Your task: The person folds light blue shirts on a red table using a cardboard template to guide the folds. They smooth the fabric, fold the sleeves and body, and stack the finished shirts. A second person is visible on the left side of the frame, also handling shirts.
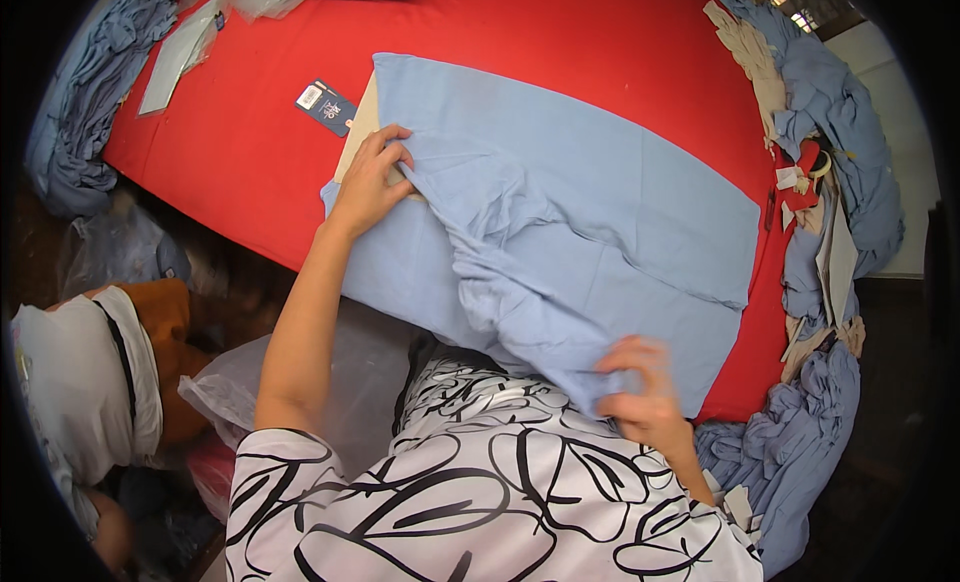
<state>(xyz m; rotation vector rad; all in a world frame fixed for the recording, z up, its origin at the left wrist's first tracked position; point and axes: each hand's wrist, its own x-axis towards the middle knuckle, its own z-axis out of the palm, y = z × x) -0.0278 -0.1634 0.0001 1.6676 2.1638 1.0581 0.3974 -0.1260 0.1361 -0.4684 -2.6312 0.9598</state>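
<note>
A light blue garment (640, 172) lies spread over the red table cover, with beige lining (366, 132) showing at its left end. Its kind is not fully clear; it looks like folded trousers. Beside the lined edge rests a dark blue hang tag (326, 108). At that edge my left hand (374, 182) has its fingers curled down on the cloth, closed on it. My right hand (645, 394), blurred by motion, is at the near right edge, with garment cloth between thumb and fingers. Rumpled folds (500, 232) run across the middle between the two hands.
Blue garments are heaped on the table's left end (90, 102) and along its right side (840, 162). A clear-wrapped white packet (180, 57) lies at far left. Scissors or a similar red-handled tool (800, 182) lie at right. Another person (90, 382) is at lower left, near plastic bags (235, 382).
</note>
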